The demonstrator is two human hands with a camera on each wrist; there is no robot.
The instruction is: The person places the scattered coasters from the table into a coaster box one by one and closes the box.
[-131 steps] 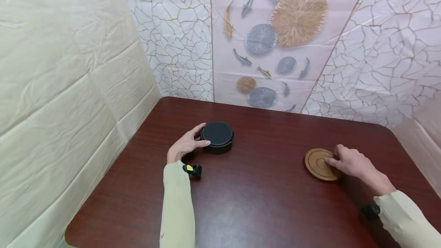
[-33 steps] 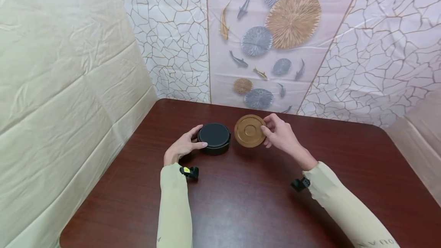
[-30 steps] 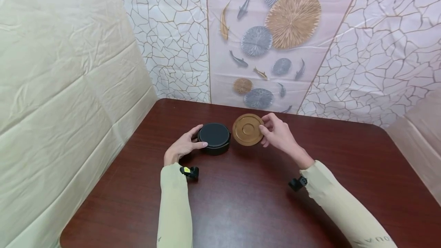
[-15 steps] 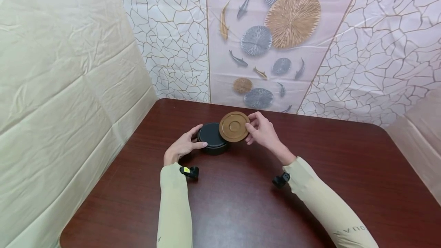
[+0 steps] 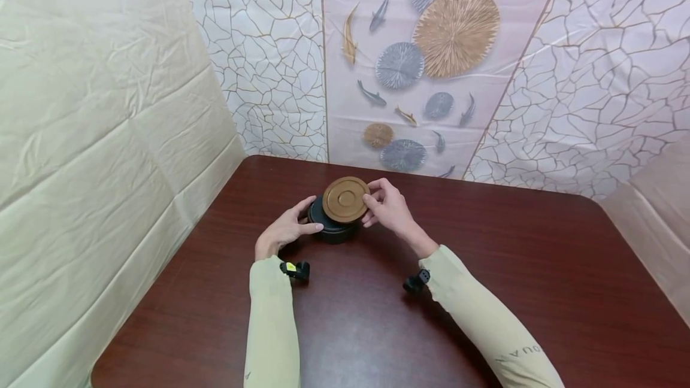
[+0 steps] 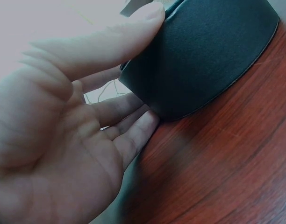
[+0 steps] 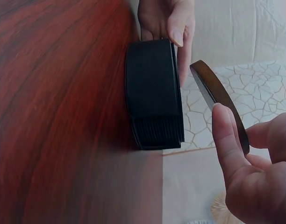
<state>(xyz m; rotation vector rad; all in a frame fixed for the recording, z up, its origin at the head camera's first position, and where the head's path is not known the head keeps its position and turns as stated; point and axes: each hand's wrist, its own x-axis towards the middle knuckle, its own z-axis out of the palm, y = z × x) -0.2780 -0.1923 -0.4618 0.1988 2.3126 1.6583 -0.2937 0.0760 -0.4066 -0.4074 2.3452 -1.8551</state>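
Observation:
A round black leather-look coaster holder (image 5: 335, 235) stands on the table, its dark flat top partly hidden in the head view. My left hand (image 5: 286, 229) grips its left side, thumb at the upper edge and fingers spread round the wall; the left wrist view shows the holder (image 6: 213, 56) close up. Between thumb and fingers, my right hand (image 5: 389, 207) pinches the right edge of a round brown wooden coaster (image 5: 345, 199) with ringed grooves. In the right wrist view the coaster (image 7: 215, 84) is tilted, with a gap between it and the holder's top.
The reddish-brown wooden table (image 5: 345, 328) has rounded corners. Behind it hangs a patterned cloth (image 5: 404, 70) with fish and disc shapes, and a cream cloth (image 5: 108, 136) runs along the left edge. Black wrist cameras (image 5: 417, 281) sit on both sleeves.
My right hand has lifted the wooden coaster from the table's right side and carried it left, over the black holder. The left hand has kept its hold on the holder.

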